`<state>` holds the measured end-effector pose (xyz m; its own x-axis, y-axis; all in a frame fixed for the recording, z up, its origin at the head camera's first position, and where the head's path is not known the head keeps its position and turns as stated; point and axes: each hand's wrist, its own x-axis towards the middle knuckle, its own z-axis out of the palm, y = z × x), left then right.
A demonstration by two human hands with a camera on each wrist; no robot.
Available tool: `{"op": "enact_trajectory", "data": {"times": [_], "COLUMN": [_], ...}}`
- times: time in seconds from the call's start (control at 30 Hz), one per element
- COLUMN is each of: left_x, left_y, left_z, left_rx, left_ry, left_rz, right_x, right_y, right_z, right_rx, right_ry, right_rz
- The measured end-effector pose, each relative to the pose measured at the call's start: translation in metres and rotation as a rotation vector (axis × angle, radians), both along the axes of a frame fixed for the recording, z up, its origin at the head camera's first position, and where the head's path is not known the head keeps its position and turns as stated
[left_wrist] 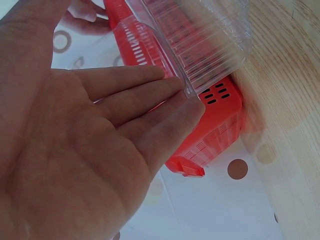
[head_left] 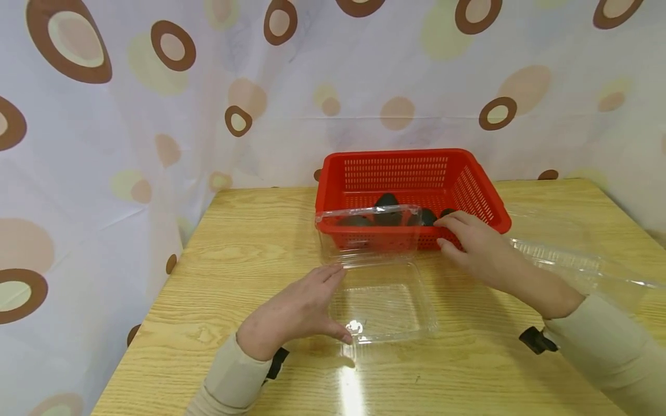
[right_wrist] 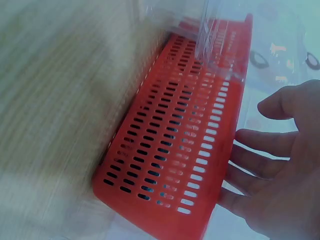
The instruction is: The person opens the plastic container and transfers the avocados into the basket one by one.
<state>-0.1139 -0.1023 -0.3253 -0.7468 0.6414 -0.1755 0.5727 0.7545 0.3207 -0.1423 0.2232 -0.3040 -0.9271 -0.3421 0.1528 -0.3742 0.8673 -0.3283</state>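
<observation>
A clear plastic clamshell box (head_left: pixel 382 335) stands on the table with its lid (head_left: pixel 368 215) raised at the back, overlapping the basket's front. My left hand (head_left: pixel 296 306) is at the box's left side, fingers straight and thumb spread by the front corner. In the left wrist view its fingertips come right at the clear plastic edge. Behind the box is a red perforated basket (head_left: pixel 400 155) with several dark rounded fruits (head_left: pixel 387 200), like avocados, low inside. My right hand (head_left: pixel 486 254) reaches over the basket's front rim near the right-hand fruits, fingers loosely bent, holding nothing visible.
More clear plastic boxes (head_left: pixel 559 260) lie at the right, partly behind the right forearm. A patterned curtain (head_left: pixel 291 69) hangs behind the table and along its left side. The wooden table (head_left: pixel 171 346) carries everything.
</observation>
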Motion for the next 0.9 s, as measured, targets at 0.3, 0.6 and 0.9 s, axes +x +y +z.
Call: {"op": "enact_trajectory", "data": {"times": [0.3, 0.6, 0.9], "left_x": [0.000, 0.000, 0.001], "left_y": [-0.001, -0.002, 0.000], "left_z": [0.001, 0.000, 0.001], "left_rx": [0.004, 0.013, -0.006], "left_ry": [0.001, -0.005, -0.018], "left_rz": [0.001, -0.001, 0.006], "right_x": [0.027, 0.049, 0.061], "right_y": [-0.004, -0.015, -0.028], "right_z": [-0.002, -0.014, -0.028], "right_rx": [0.048, -0.001, 0.000], "right_ry": [0.094, 0.095, -0.120], "right_rz": [0.047, 0.130, 0.235]}}
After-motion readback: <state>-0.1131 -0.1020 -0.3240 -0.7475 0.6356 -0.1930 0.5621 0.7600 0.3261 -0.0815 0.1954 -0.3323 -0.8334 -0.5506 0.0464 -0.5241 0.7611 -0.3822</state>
